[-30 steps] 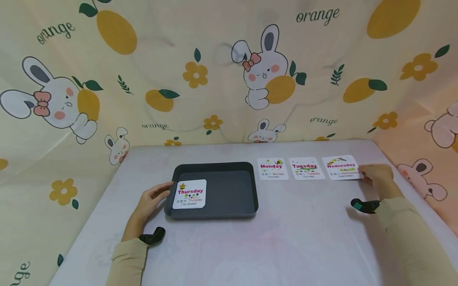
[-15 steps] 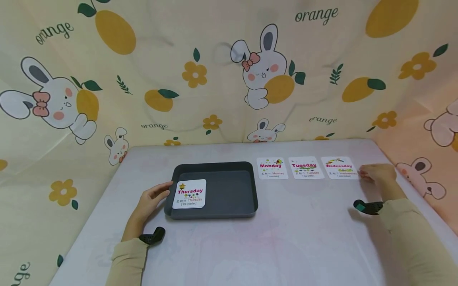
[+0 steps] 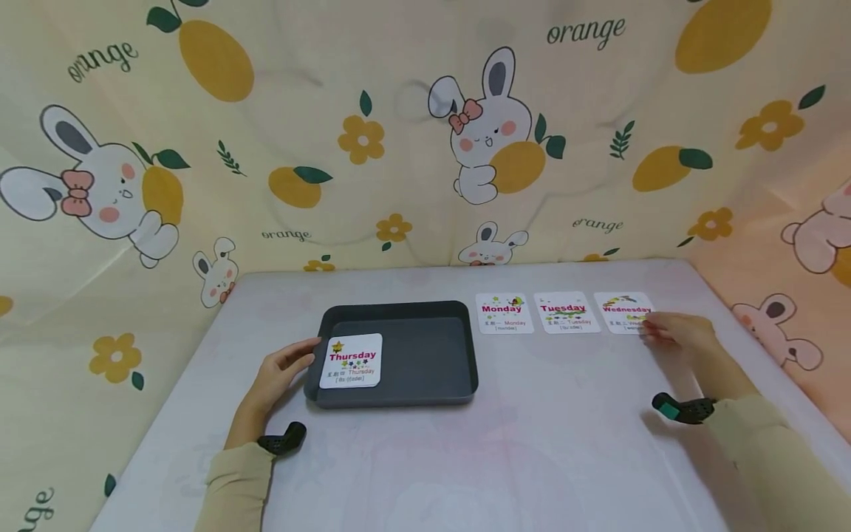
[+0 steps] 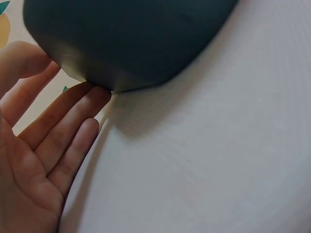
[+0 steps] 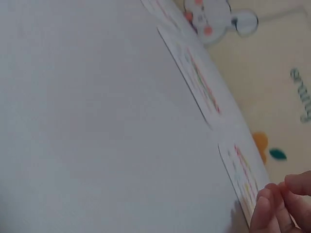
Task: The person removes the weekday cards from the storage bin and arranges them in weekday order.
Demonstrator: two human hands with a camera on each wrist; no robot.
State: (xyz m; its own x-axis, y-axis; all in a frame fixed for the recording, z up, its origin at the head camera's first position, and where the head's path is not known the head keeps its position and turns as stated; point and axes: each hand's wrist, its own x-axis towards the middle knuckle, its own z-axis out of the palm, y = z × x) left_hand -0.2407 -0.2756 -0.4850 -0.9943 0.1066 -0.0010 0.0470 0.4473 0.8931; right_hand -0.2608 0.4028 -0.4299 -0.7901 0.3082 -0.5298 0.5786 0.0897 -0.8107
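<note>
In the head view my left hand (image 3: 279,373) rests at the left edge of the dark grey tray (image 3: 425,395), its fingertips against the side. The left wrist view has these fingers (image 4: 73,128) fairly straight under the tray's corner (image 4: 131,43). A Thursday card (image 3: 350,361) lies in the left part of the tray. My right hand (image 3: 685,340), fingers loosely bent, overlaps the right edge of the Wednesday card (image 3: 621,304). That card lies flat at the right end of a row, beside the Tuesday card (image 3: 566,313) and the Monday card (image 3: 504,314).
A white cloth (image 3: 532,458) covers the table. Behind it hangs a cream backdrop (image 3: 399,59) printed with rabbits, oranges and flowers. The card row runs to the right of the tray, near the table's far edge.
My right hand let go of the Wednesday card's right edge and drew slightly right, then came back left over that edge. The left hand and tray stayed put.
</note>
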